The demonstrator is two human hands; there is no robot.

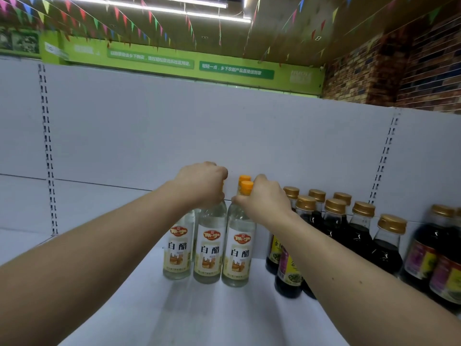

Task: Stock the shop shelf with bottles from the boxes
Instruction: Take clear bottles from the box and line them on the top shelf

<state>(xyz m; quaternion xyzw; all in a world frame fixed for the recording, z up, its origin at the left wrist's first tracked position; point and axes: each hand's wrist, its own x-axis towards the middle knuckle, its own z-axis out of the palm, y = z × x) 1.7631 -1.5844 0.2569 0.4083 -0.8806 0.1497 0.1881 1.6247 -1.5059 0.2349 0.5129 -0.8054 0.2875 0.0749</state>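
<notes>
Two hands are reaching in from 7 and 5 o'clock over the white shelf (pixel 199 318). Three clear vinegar bottles are standing upright in a tight row at the middle of the shelf, each showing a white label toward the camera: the left bottle (pixel 176 248), the middle bottle (pixel 209 250) and the right bottle (pixel 239 253).

The left hand (pixel 200 186) is curling down over the top of the middle bottle, gripping it and hiding nearly all of its cap. It is also covering the top of the left bottle. The right hand (pixel 264 199) is gripping the neck of the right bottle, with the thumb pressing just under the orange cap (pixel 247 188) and the other fingers hidden behind the neck. A second cap (pixel 244 178), also orange, is showing just beyond the first, at its 12 o'clock.

At 3 o'clock of the vinegar, soy bottles (pixel 359 236) with dark liquid and gold caps are standing upright in several rows, the nearest one just beside the right bottle.

Behind them all, the white back panel (pixel 174 126) is rising, with slotted uprights (pixel 47 146) running up it at 9 and 3 o'clock. Farther off, a green sign (pixel 234 69) is stretching across at 12 o'clock, a brick wall (pixel 399 71) is showing at 2 o'clock, and coloured bunting (pixel 119 16) is hanging below the ceiling lights (pixel 199 6).
</notes>
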